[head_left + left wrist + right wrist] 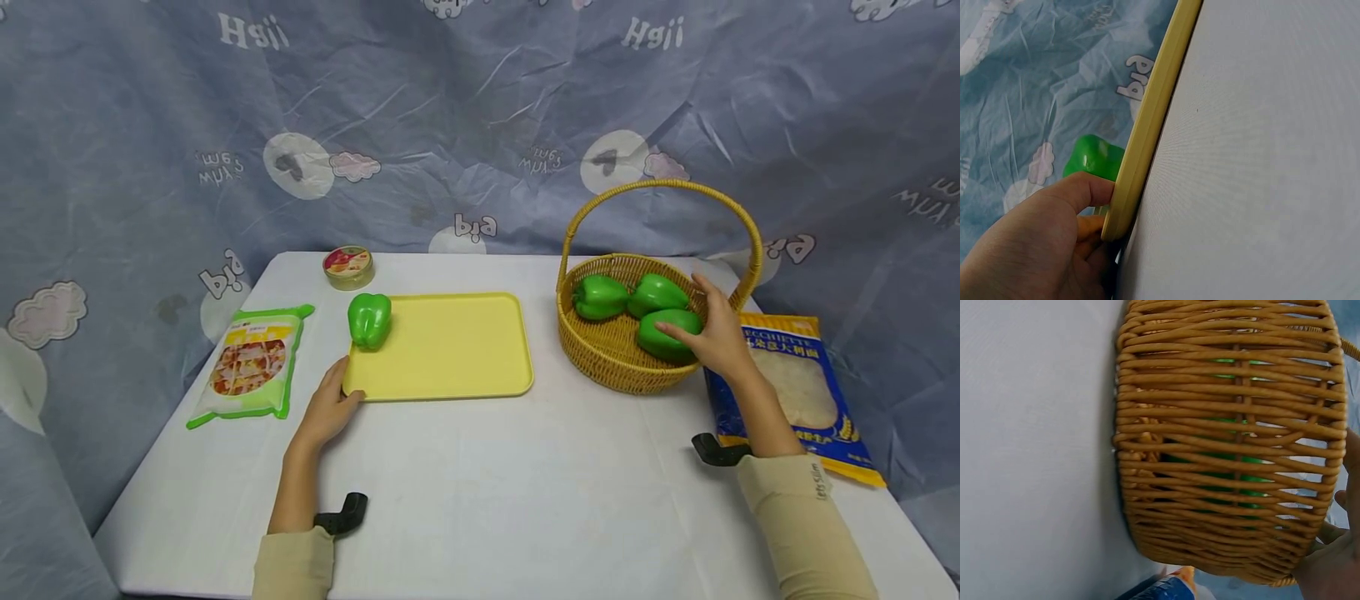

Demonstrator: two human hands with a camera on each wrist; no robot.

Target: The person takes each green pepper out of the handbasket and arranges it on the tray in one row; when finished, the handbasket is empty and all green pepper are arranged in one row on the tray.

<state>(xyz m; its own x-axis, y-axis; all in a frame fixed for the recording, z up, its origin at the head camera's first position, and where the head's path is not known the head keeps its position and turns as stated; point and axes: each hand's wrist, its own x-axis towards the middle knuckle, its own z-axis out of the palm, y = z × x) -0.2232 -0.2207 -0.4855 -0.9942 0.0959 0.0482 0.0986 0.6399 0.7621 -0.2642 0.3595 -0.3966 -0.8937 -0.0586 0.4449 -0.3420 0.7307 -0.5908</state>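
Observation:
In the head view my left hand [327, 410] grips the near left corner of a yellow tray [450, 346]. The left wrist view shows its thumb and fingers at the tray's rim [1147, 134]. A green bell pepper [370, 321] rests at the tray's far left corner. My right hand [718, 335] reaches over the right rim of a wicker basket [626, 375], fingers spread. Its thumb lies over the front green bell pepper [660, 340]; two more, a left pepper [600, 297] and a back pepper [658, 293], lie behind. The basket's weave [1229, 437] hides much of them in the right wrist view.
A green-edged food packet [251, 365] lies left of the tray, and a round tin [348, 267] stands behind it. A blue and yellow pasta bag [798, 392] lies right of the basket, under my right forearm. The basket's tall handle [660, 183] arches above it.

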